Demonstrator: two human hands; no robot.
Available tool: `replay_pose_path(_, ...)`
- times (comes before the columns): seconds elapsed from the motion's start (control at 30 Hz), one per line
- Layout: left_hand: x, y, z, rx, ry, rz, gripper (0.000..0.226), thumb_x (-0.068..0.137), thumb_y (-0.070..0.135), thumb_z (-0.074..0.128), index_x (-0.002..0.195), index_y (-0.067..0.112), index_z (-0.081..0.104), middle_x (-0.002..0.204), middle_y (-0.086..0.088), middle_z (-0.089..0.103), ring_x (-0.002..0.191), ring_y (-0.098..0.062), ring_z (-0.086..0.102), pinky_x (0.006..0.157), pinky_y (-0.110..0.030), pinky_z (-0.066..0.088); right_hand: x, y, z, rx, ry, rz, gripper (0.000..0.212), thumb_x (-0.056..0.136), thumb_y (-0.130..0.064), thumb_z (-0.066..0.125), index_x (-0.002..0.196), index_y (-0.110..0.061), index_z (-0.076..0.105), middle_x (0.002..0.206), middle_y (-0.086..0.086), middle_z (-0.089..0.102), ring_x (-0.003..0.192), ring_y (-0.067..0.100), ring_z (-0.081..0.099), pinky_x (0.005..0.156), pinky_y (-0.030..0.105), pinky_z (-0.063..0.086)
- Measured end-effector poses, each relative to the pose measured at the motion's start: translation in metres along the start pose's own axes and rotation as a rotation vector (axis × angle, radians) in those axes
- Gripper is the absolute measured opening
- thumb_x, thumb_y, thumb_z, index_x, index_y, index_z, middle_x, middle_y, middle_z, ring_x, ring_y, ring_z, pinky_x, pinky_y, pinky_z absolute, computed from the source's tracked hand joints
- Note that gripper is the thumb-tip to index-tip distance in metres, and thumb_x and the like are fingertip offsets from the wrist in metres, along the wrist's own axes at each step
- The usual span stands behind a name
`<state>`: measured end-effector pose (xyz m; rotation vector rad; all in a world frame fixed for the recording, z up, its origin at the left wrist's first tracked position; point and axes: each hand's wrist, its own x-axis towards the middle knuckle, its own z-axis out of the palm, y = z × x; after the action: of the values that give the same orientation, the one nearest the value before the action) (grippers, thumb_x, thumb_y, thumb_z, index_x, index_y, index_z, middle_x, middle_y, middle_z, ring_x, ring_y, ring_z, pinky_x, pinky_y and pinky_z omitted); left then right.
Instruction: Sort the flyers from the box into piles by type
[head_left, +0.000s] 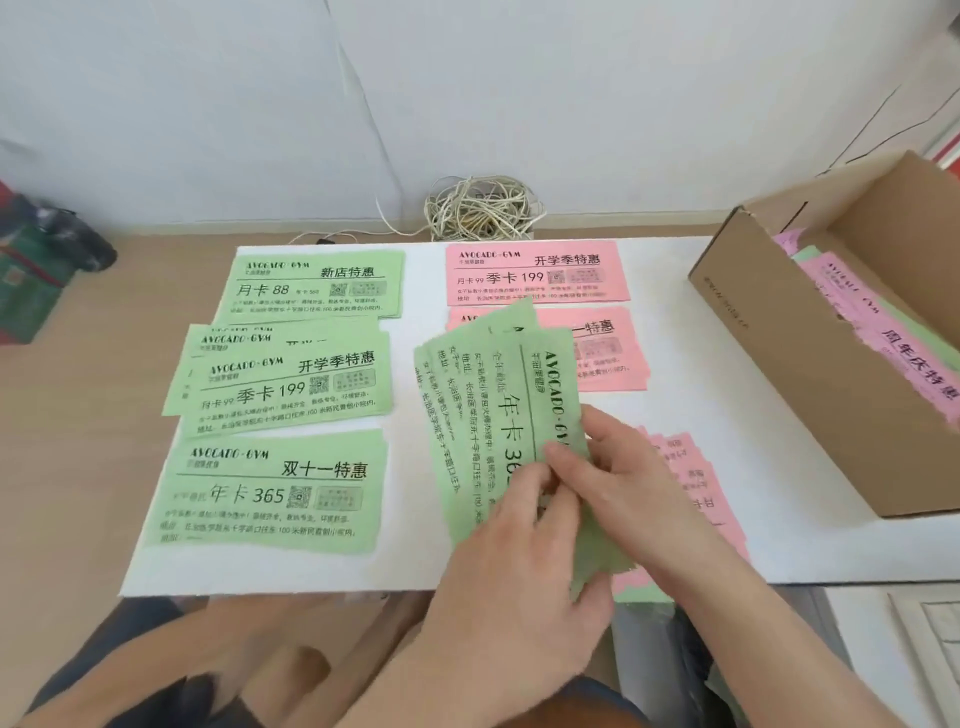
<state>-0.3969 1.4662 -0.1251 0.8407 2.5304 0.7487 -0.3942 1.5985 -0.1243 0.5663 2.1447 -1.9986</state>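
Green fan of flyers (488, 415) hovers over the white sheet (415, 291). The left hand (509, 551) grips its lower end while the right hand (618, 462) pinches the top one. Three green piles (270, 488) are laid left, three pink piles (535, 270) right. The box (779, 364) holds more, so I'd judge this roughly midway.

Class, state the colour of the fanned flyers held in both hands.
The fanned flyers are green; the head view shows it best.

White surface (421, 291) bears green flyer piles (270, 483), pink piles (537, 273), cardboard box (779, 364).
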Motion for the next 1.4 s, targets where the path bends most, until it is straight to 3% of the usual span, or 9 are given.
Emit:
replay_pose_path(0.2,-0.014,-0.044,-0.064,-0.055,0.471,-0.074,0.071,0.080,0.039,0.064,0.142,0.040,0.030,0.141,0.025,0.024,0.130,0.007,0.018,0.110,-0.028,0.021,0.008,-0.023,-0.004,-0.520,-0.210,-0.049,0.022,0.099,-0.015,0.046,0.095,-0.025,0.065,0.093,-0.010,0.073,0.084,0.008,0.069,0.080,0.040,0.055)
replay_pose_path(0.27,-0.014,-0.061,-0.086,-0.254,0.417,-0.241,0.082,0.073,0.034,0.075,0.140,0.045,0.029,0.138,0.028,0.032,0.129,0.007,0.030,0.108,-0.030,0.028,0.010,-0.034,0.006,-0.595,-0.290,-0.081,0.019,0.099,-0.017,0.046,0.096,-0.024,0.064,0.094,-0.010,0.073,0.085,0.006,0.068,0.082,0.038,0.054)
replay_pose_path(0.4,-0.022,-0.095,-0.103,-0.630,0.382,-0.350,0.022,0.079,0.012,0.074,0.091,0.031,0.070,0.084,0.020,0.072,0.077,0.001,0.068,0.064,-0.016,0.053,0.022,-0.047,0.031,-0.540,-0.386,-0.074,0.023,0.091,-0.018,0.061,0.103,-0.037,0.060,0.100,-0.009,0.071,0.087,0.007,0.069,0.082,0.037,0.056)
replay_pose_path(0.57,-0.037,-0.158,-0.106,-0.659,0.523,-0.563,0.020,0.084,0.011,0.070,0.096,0.026,0.067,0.090,0.010,0.074,0.082,-0.013,0.070,0.076,-0.040,0.056,0.041,-0.040,0.055,-0.591,-0.370,0.056,0.043,0.084,-0.012,0.069,0.112,-0.040,0.053,0.089,-0.003,0.070,0.071,0.010,0.068,0.065,0.022,0.053)
replay_pose_path(0.7,-0.042,-0.196,-0.099,-0.337,0.456,-0.652,0.047,0.087,0.016,0.064,0.128,0.030,0.045,0.113,0.006,0.062,0.094,-0.021,0.060,0.084,-0.040,0.049,0.061,-0.016,0.101,-0.670,-0.140,0.013,0.023,0.084,-0.022,0.068,0.106,-0.027,0.061,0.076,-0.002,0.063,0.061,0.013,0.058,0.059,0.025,0.046)
replay_pose_path(0.83,-0.044,-0.211,-0.092,0.129,0.381,-0.601,0.072,0.083,0.009,0.061,0.142,0.029,0.025,0.122,-0.012,0.051,0.099,-0.036,0.052,0.074,-0.040,0.043,0.071,0.006,0.136,-0.744,-0.034,-0.007,0.034,0.089,-0.026,0.062,0.123,-0.023,0.058,0.106,0.007,0.067,0.099,0.025,0.061,0.086,0.034,0.049)
replay_pose_path(0.93,-0.042,-0.217,-0.084,0.466,0.399,-0.409,0.071,0.072,0.004,0.070,0.135,0.022,0.043,0.121,-0.016,0.046,0.104,-0.038,0.042,0.076,-0.050,0.046,0.074,0.016,0.145,-0.790,0.013,-0.044,0.038,0.092,-0.026,0.058,0.129,-0.022,0.051,0.110,0.010,0.066,0.104,0.028,0.060,0.086,0.035,0.047)
replay_pose_path(1.07,-0.037,-0.199,-0.065,0.449,0.232,-0.115,0.042,0.079,0.039,0.068,0.119,0.029,0.058,0.123,-0.009,0.054,0.112,-0.030,0.046,0.076,-0.047,0.053,0.073,0.020,0.148,-0.932,0.038,-0.144,0.050,0.091,-0.036,0.058,0.135,-0.023,0.040,0.116,0.004,0.053,0.101,0.026,0.057,0.079,0.035,0.045)
replay_pose_path(1.4,-0.023,-0.177,-0.058,0.558,-0.018,-0.260,0.055,0.082,0.065,0.045,0.129,0.043,0.028,0.138,0.001,0.026,0.121,-0.024,0.030,0.084,-0.038,0.047,0.030,0.042,0.138,-1.384,-0.148,-0.398,0.055,0.078,-0.050,0.063,0.124,-0.023,0.051,0.123,0.005,0.050,0.111,0.026,0.051,0.081,0.044,0.045)
